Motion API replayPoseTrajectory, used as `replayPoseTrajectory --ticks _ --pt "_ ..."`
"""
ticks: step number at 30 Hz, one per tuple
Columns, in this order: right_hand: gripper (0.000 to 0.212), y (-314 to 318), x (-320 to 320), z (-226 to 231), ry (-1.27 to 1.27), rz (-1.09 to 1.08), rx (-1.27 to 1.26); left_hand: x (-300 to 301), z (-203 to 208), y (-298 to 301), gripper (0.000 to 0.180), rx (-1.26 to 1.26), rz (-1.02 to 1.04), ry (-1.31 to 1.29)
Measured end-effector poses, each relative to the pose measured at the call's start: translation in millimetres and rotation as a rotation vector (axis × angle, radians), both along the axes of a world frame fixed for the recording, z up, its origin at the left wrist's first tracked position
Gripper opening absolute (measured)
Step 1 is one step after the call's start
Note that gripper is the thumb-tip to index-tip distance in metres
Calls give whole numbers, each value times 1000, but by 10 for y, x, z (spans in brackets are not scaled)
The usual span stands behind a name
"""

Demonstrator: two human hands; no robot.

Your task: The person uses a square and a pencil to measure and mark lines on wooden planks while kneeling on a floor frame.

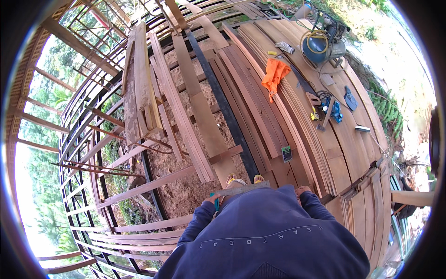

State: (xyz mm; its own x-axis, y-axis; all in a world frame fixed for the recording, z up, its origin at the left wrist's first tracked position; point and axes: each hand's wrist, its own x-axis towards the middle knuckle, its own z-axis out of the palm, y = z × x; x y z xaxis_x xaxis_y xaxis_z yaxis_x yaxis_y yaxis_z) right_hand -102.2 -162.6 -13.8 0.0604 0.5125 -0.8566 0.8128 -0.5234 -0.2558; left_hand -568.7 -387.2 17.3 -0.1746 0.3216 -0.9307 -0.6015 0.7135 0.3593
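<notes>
On this half-boarded timber platform with open joists, the left hand and right hand grip a wooden strip, and a misstep could drop it between them.

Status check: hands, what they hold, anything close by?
Left hand and right hand each grip an end of a thin wooden strip, held level at the waist. Feet in sandals just beyond it. Stacked planks lie ahead right.
</notes>
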Motion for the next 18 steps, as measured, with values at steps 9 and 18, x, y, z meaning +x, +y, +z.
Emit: replayPoseTrajectory --ticks 9,18 --pt "27 -313 -311 194 47 -186 181 -553 269 565 31 83 -424 136" --pt "27 -914 -833 230 156 -551 169 -1244 140 1222 36 2 -763 138"
